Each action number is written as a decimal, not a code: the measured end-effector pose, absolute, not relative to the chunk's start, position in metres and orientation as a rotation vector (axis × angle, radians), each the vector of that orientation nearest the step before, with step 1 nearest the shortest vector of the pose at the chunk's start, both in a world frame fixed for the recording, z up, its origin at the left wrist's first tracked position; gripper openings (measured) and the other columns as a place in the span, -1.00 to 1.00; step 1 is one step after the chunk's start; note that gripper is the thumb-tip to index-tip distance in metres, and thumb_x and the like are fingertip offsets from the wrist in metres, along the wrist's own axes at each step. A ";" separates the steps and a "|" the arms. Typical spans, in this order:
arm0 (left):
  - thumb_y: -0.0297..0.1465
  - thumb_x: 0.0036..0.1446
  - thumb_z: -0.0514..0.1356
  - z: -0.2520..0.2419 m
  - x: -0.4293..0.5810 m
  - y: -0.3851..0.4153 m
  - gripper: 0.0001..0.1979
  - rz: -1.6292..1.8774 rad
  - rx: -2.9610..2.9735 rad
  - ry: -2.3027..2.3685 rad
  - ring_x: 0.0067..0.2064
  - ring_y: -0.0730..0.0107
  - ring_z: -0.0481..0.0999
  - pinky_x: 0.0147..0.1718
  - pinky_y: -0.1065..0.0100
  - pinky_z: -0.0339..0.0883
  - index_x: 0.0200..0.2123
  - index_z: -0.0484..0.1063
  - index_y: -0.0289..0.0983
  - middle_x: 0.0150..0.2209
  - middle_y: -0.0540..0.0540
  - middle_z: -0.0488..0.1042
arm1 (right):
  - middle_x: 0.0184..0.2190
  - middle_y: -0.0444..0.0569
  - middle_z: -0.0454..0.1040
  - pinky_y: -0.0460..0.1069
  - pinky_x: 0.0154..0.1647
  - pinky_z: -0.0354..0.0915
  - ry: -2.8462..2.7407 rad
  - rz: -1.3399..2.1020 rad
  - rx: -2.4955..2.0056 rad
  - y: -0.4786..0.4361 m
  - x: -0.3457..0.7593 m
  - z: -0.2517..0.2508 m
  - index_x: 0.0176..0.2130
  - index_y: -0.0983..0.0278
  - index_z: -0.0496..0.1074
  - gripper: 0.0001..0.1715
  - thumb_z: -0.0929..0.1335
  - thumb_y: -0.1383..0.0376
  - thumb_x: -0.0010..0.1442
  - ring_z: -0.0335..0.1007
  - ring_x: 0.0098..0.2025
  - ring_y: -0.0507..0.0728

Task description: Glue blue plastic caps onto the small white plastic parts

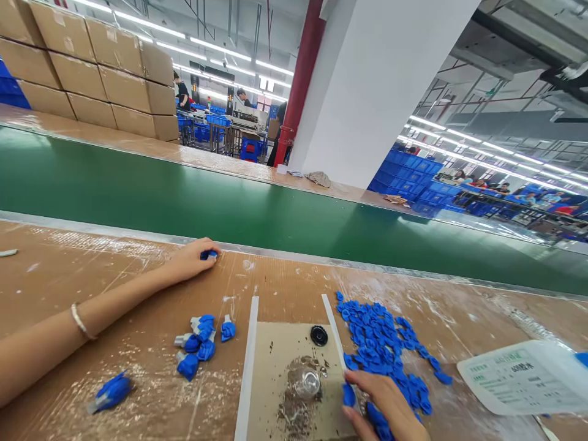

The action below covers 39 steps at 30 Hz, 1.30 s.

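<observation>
My left hand [195, 258] rests near the conveyor's edge, fingers curled round a blue piece with a pale tip [209, 254]. At the lower right, my right hand [386, 401] pinches a small blue curved piece [349, 395] between thumb and finger, beside a heap of similar blue pieces [374, 337]. Left of that hand lies a beige board [271, 367] with dark stains. On the board sit a small transparent round dish [307, 383] and a black round cap [318, 335]. Several blue pieces with whitish tips [202, 340] lie in a cluster nearer my left forearm.
Beyond the brown work surface [151, 318] runs a green conveyor belt [229, 208]. A single blue piece [113, 392] lies lower left; a translucent labelled container [519, 376] lies at right. Cardboard boxes [105, 73] stand stacked behind the belt, near a white pillar [353, 92]. People work in the background.
</observation>
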<state>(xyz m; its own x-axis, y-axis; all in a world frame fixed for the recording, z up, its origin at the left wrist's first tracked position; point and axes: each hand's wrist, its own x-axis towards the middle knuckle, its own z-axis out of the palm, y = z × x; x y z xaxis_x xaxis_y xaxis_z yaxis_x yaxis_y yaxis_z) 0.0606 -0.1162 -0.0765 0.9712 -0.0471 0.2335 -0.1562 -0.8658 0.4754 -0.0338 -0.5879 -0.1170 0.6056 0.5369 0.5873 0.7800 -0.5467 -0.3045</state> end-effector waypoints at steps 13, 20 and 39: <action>-0.43 0.06 0.21 -0.045 -0.046 -0.216 -0.72 0.022 2.028 -0.161 -0.03 0.23 0.53 0.00 0.22 0.35 -0.12 0.53 -0.19 -0.06 -0.16 0.57 | -0.09 -0.05 0.54 -0.01 -0.05 0.45 -0.932 -0.313 -2.155 -0.538 -0.050 -0.110 0.20 0.10 0.29 -0.46 0.36 0.37 0.26 0.48 -0.06 0.14; -0.39 0.02 0.36 -0.041 -0.071 -0.244 -0.75 -0.279 1.281 -0.028 -0.01 0.27 0.57 0.01 0.31 0.38 -0.18 0.51 -0.23 -0.10 -0.15 0.60 | -0.05 0.05 0.55 0.04 -0.08 0.51 -0.586 -0.138 -1.595 -0.504 -0.073 -0.099 0.17 0.11 0.32 -0.51 0.40 0.26 0.28 0.53 -0.05 0.19; -0.44 -0.10 0.49 -0.033 -0.115 -0.279 -0.70 -0.355 0.858 0.093 -0.21 0.53 0.53 -0.18 0.54 0.32 -0.27 0.52 -0.23 -0.26 -0.01 0.57 | -0.08 0.07 0.53 0.11 -0.12 0.51 -0.396 -0.354 -1.453 -0.434 -0.107 -0.093 0.22 0.15 0.22 -0.44 0.39 0.29 0.28 0.52 -0.05 0.21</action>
<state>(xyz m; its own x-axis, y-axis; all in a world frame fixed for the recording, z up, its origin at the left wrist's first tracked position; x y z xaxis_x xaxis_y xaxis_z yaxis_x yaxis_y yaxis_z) -0.1149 -0.2794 -0.0328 0.9375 -0.2682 -0.2215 0.3425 0.5998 0.7232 -0.1070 -0.4340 -0.0925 0.8849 0.0061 0.4657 0.4634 0.0879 -0.8818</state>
